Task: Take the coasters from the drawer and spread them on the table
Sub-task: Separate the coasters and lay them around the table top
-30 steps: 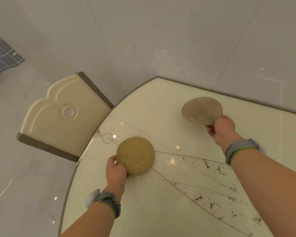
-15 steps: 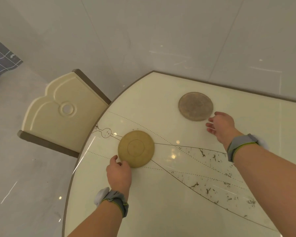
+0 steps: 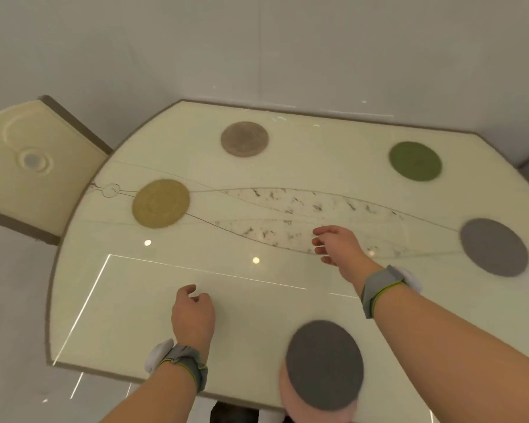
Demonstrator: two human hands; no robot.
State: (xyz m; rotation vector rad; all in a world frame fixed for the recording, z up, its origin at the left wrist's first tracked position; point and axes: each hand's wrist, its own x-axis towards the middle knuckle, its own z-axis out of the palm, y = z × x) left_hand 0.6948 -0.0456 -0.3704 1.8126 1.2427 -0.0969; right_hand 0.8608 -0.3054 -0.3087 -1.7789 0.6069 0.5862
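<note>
Lying flat and well apart around the table [image 3: 135,315], five coasters are covering its edges: tan [image 3: 244,139] and green [image 3: 415,161] far, yellow [image 3: 160,203] left, grey [image 3: 494,247] right, dark grey [image 3: 324,364] near. Left hand [image 3: 192,315] and right hand [image 3: 339,245] are hovering loosely curled, holding nothing. Something pinkish under the near coaster is staying unclear; the drawer is out of view.

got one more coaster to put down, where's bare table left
Widest bare patch: near left of the table, between the yellow coaster and left hand. Also free: the far middle between the tan coaster and green coaster. Crowded: right edge by one grey coaster, near edge by another.
</note>
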